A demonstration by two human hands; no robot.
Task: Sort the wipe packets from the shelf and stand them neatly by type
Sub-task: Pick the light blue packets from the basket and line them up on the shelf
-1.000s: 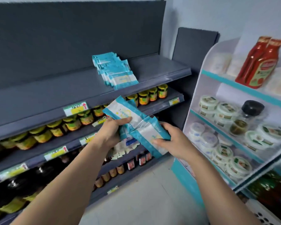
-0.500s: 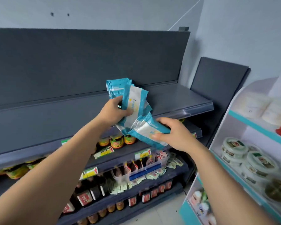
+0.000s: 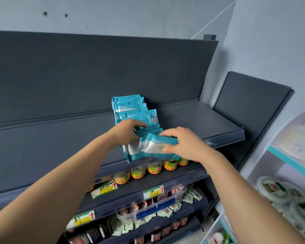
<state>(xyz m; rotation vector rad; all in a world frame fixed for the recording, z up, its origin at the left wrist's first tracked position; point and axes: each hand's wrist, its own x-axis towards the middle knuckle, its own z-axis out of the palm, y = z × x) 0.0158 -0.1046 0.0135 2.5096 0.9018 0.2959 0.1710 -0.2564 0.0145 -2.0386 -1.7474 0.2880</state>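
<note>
- The top shelf (image 3: 192, 120), dark grey, carries a row of wipe packets (image 3: 130, 110), teal and white. The row runs from near the shelf's back wall to its front edge, roughly at mid-width.
- The rear packets stand on edge and lean back, overlapping one another.
- The left hand (image 3: 128, 132) reaches over the near end of the row, with its fingers curled round the top edges of the packets there.
- The right hand (image 3: 183, 145) pinches the front packet (image 3: 157, 147), fingers over its top edge and thumb on its face. This packet is tilted (its lower edge sits at the shelf's front lip) and touches the packet behind it.
- On the shelf below stand jars (image 3: 155, 169) with orange-and-green labels, and price tags (image 3: 104, 188) are fixed to that shelf's front edge.
- Lower still lie loose sachets (image 3: 190, 196).
- A white stand (image 3: 275, 189) with round tubs is at the right.
</note>
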